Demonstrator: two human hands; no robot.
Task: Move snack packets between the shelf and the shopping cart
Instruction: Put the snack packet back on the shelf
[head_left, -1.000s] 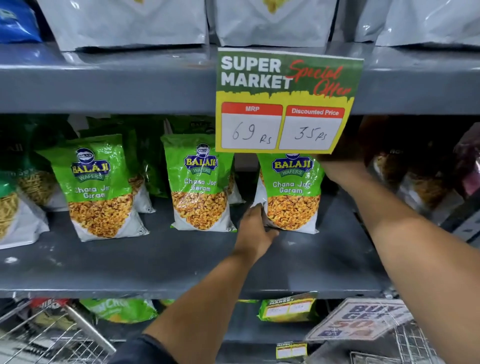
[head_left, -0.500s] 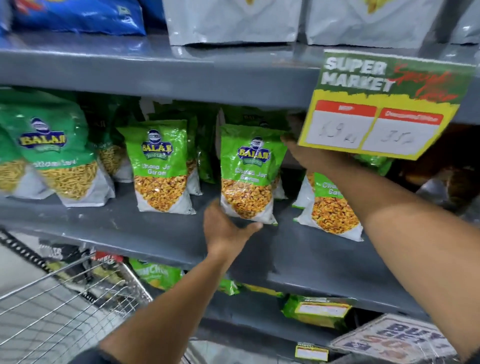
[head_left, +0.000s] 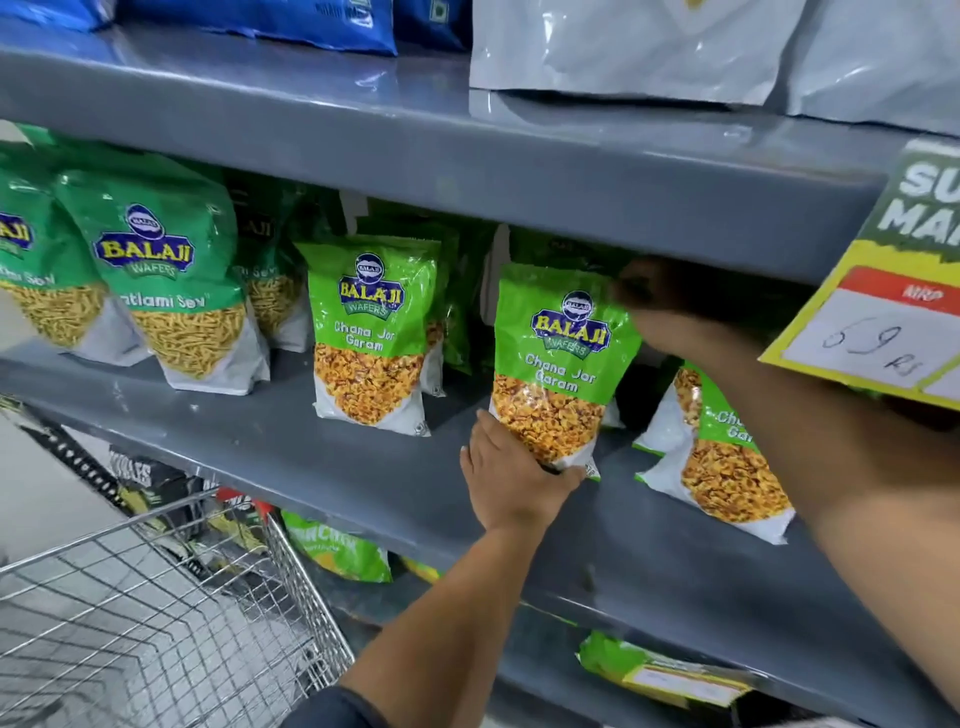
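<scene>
At centre frame a Chana Jor Garam packet (head_left: 558, 364) stands upright on the grey shelf (head_left: 322, 457); the left hand (head_left: 511, 480) cups its bottom edge, fingers curled under it; the right hand (head_left: 660, 306) pinches its upper right corner in shadow; the wire shopping cart (head_left: 156, 618) sits at lower left; a price sign (head_left: 893, 312) hangs at right.

**Balaji Wafers Along a Grey Shelf**

"BALAJI WAFERS, Chana Jor Garam" printed on the held green packet (head_left: 563, 364) and its neighbour (head_left: 371, 332); "Ratlami Sev" on the packet at left (head_left: 171, 280); "MRP" and handwritten "69 Rs" on the price sign (head_left: 883, 332).
</scene>
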